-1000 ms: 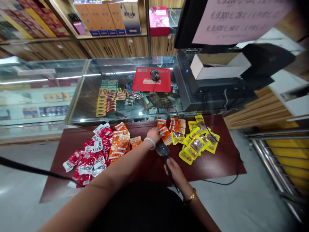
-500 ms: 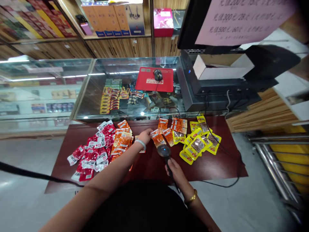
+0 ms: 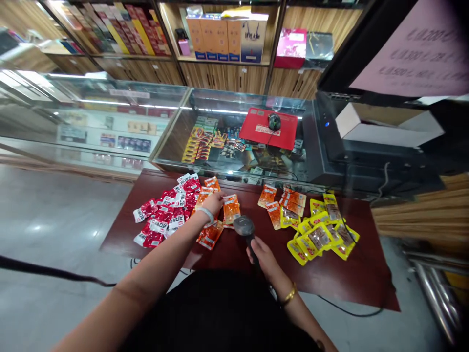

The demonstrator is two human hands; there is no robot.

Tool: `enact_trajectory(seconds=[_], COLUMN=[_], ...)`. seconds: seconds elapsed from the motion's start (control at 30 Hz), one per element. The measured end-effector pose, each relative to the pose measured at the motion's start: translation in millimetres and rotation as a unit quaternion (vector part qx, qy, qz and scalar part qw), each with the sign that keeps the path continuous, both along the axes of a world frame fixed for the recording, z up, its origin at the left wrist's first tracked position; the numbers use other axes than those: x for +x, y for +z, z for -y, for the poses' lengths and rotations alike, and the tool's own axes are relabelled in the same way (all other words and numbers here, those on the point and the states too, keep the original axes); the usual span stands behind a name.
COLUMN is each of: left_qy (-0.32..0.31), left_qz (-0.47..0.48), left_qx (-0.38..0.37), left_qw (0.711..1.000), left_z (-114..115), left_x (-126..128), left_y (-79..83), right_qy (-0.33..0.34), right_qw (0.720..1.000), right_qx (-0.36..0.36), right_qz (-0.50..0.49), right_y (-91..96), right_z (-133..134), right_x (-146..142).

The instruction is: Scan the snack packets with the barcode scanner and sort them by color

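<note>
My left hand (image 3: 212, 204) pinches the upper left corner of an orange snack packet (image 3: 231, 209) between thumb and fingers. Under and around that wrist lie more orange packets (image 3: 211, 236), partly covered by the hand. My right hand (image 3: 264, 258) is wrapped round the handle of a black handheld barcode scanner (image 3: 244, 226). The scanner's head is just right of the pinched packet's lower end. A pile of red and white packets (image 3: 161, 218) lies to the left of my left hand.
Right of the scanner are a few orange packets (image 3: 267, 195) and a heap of yellow packets (image 3: 318, 237) on the dark red table (image 3: 252, 274). Behind it stands a glass counter with a red mouse pad (image 3: 252, 124), a mouse (image 3: 274, 121) and a white open box (image 3: 388, 129).
My left hand has moved left across the table with the orange packet, away from the right-hand orange packets. The scanner has shifted left too, and the view has turned left.
</note>
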State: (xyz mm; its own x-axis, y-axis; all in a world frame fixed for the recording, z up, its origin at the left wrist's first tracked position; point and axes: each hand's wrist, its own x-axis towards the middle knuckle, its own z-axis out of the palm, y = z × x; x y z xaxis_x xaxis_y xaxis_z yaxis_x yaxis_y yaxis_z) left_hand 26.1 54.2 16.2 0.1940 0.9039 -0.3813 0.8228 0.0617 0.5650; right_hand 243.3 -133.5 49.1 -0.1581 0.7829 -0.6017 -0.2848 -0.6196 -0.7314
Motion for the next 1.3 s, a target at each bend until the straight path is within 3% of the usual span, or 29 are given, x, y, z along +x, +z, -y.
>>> enact_trajectory(seconds=[0.13,0.23,0.4,0.57,0.67,0.8,0.9,1.0,1.3], left_qy=[0.033,0.054,-0.034,-0.066,-0.062,-0.067,-0.076,-0.046,0.095], left_qz=[-0.131,-0.177,-0.132,-0.093,-0.093,-0.118,-0.106,-0.068,-0.011], left_qx=[0.071,0.128,0.091,0.032,0.01,-0.016,-0.054,-0.067,-0.063], left_qw=[0.988,0.974,0.987,0.993,0.994,0.991,0.99,0.994,0.993], left_z=[-15.0,-24.8,-29.3,-31.6,-36.8,-43.3,-43.0,-36.4,-1.3], left_x=[-24.4,-14.0,66.1,150.1,178.4,195.1,193.2,174.8,73.5], left_y=[8.6,9.5,-9.0,-32.3,-39.5,-43.2,-44.5,-43.9,-34.6], right_qy=[0.023,0.015,-0.028,-0.082,-0.107,-0.124,-0.13,-0.125,-0.07], right_qw=[1.0,1.0,1.0,0.996,0.993,0.99,0.99,0.991,0.997], right_qx=[0.014,0.012,-0.006,-0.036,-0.042,-0.056,-0.059,-0.053,-0.028], right_qz=[-0.011,-0.012,0.005,0.025,0.028,0.021,0.014,0.011,0.009], right_y=[0.6,-2.8,-13.4,-18.7,-19.8,-25.6,-29.4,-28.7,-14.5], right_z=[-4.3,-3.4,6.6,18.9,26.1,33.4,35.1,33.5,7.6], right_x=[-8.7,-7.7,11.3,37.4,47.8,52.3,52.2,51.7,30.1])
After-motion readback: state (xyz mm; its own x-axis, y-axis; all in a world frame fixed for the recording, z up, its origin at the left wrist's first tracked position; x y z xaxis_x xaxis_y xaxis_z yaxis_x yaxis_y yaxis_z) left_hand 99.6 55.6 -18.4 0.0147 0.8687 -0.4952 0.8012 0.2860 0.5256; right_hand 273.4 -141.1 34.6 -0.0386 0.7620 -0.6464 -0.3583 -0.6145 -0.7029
